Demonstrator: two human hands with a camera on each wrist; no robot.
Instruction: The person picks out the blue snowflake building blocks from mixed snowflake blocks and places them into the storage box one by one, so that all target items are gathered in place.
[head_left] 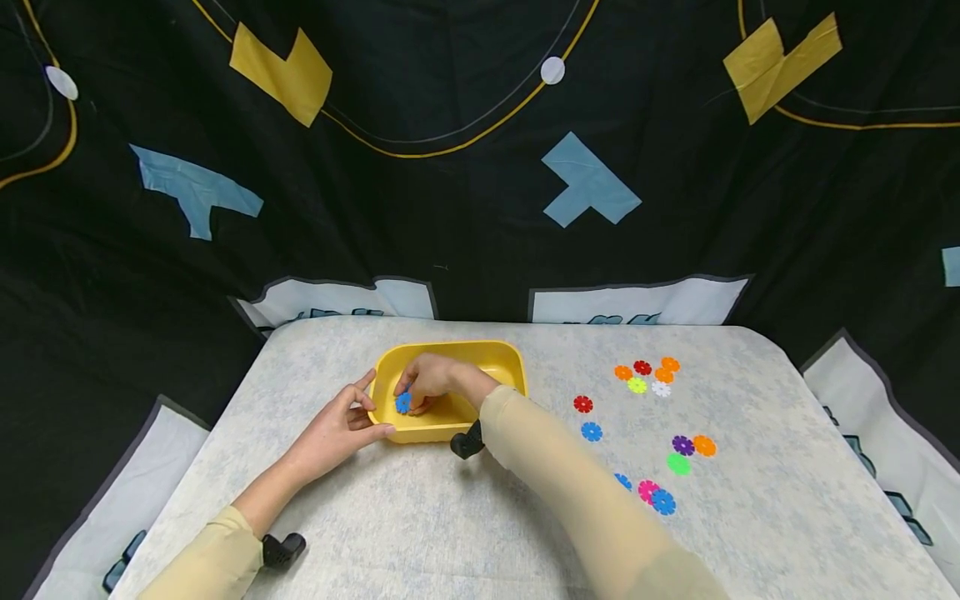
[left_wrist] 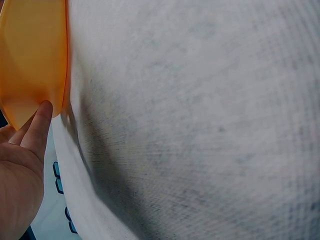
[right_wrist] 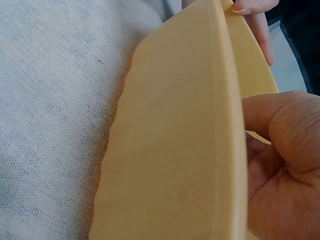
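Note:
A shallow yellow plastic bin (head_left: 491,354) stands on the cloth-covered table. My left hand (head_left: 330,433) holds its left end, thumb by the front corner and fingers along the side. In the left wrist view, part of that hand (left_wrist: 22,175) shows against the bin wall (left_wrist: 35,55). My right hand (head_left: 431,379) reaches inside the bin and pinches a blue notched plastic disc (head_left: 403,403) low down near the left end. In the right wrist view, the bin's wall (right_wrist: 170,130) hides the disc and the fingertips of the right hand (right_wrist: 287,160).
Loose notched discs lie to the right: a red one (head_left: 582,404), a blue one (head_left: 592,432), a pink one (head_left: 648,492), a green one (head_left: 678,464), a purple one (head_left: 682,446) and several at the back, including a white one (head_left: 661,389). A dark curtain (head_left: 465,233) hangs behind the table.

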